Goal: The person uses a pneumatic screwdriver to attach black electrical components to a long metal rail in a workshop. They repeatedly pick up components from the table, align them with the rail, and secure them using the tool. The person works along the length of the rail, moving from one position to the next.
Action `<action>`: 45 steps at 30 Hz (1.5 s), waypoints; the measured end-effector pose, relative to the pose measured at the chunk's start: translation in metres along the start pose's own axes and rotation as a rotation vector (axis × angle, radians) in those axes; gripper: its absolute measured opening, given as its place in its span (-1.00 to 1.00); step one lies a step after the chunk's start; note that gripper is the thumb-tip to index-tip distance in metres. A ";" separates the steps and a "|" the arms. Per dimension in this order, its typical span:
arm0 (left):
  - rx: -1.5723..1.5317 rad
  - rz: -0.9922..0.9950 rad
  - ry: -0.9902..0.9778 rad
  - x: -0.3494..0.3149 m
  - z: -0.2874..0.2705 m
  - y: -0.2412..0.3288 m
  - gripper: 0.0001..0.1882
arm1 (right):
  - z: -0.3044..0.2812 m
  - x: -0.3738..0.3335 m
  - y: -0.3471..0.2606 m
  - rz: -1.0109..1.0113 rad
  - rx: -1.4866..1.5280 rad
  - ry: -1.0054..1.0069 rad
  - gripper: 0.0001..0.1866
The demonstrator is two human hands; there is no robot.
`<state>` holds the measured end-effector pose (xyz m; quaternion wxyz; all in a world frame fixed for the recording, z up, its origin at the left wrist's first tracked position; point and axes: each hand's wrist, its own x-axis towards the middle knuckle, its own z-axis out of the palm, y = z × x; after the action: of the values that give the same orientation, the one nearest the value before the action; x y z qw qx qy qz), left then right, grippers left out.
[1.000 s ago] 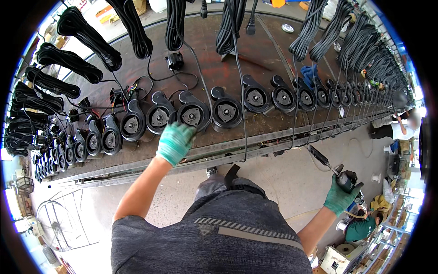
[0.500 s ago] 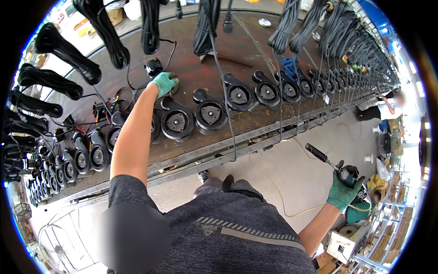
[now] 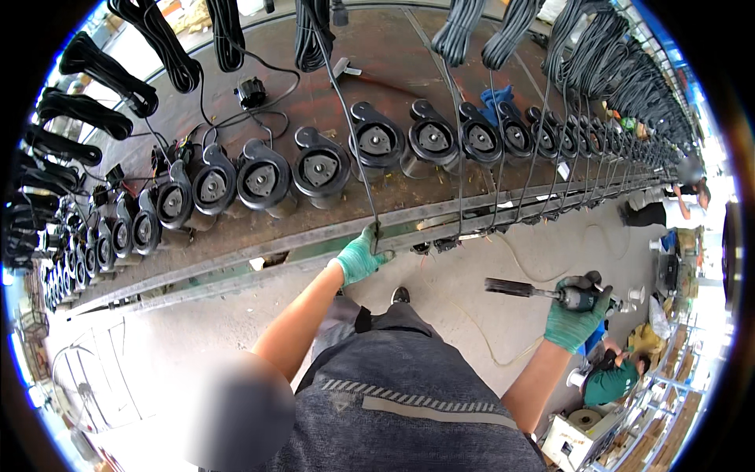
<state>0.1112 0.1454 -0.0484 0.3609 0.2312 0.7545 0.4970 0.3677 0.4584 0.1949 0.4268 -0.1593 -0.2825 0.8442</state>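
Observation:
My left hand (image 3: pixel 362 257), in a green glove, is at the table's near edge. Its fingers close around the lower end of a black cable (image 3: pixel 355 152) that slants down across the tabletop. In my right hand (image 3: pixel 578 316), also gloved, is a power screwdriver (image 3: pixel 576 299) with a long dark front end (image 3: pixel 507 288) pointing left. That tool is held over the floor, away from the table. Closest to the left hand on the table are round black motor housings, among them one housing (image 3: pixel 321 168) and another (image 3: pixel 377 141) beside the cable.
Black housings line the table (image 3: pixel 314 94) in a long row. Bundled black cables (image 3: pixel 456 31) hang above it. A small black part (image 3: pixel 252 93), a blue cloth (image 3: pixel 497 102) and wiring lie farther back. A yellowish hose (image 3: pixel 484 334) crosses the floor. People (image 3: pixel 612 381) are at the right.
My left hand has left the far part of the table and come to the cable at the near edge. The screwdriver has swung nearly level. The whole view has shifted.

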 end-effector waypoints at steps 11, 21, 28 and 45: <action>-0.221 0.062 0.160 -0.100 0.013 0.125 -0.46 | -0.032 0.030 0.066 0.404 -0.009 -0.211 -0.62; -0.986 0.725 -0.106 -0.050 -0.035 0.380 -0.73 | 0.001 -0.016 0.163 0.749 -0.168 -0.773 -0.64; -0.058 0.434 0.456 -0.055 -0.052 0.276 -0.62 | 0.079 -0.034 0.117 0.646 -0.034 -0.750 -0.70; -1.466 -0.228 -0.423 -0.028 0.100 0.092 -0.19 | 0.174 -0.014 0.066 0.721 0.469 -0.577 -0.67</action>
<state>0.2056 0.2206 0.0203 0.6072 -0.0560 0.1665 0.7749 0.2453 0.3558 0.2921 0.0375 0.0926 -0.1192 0.9878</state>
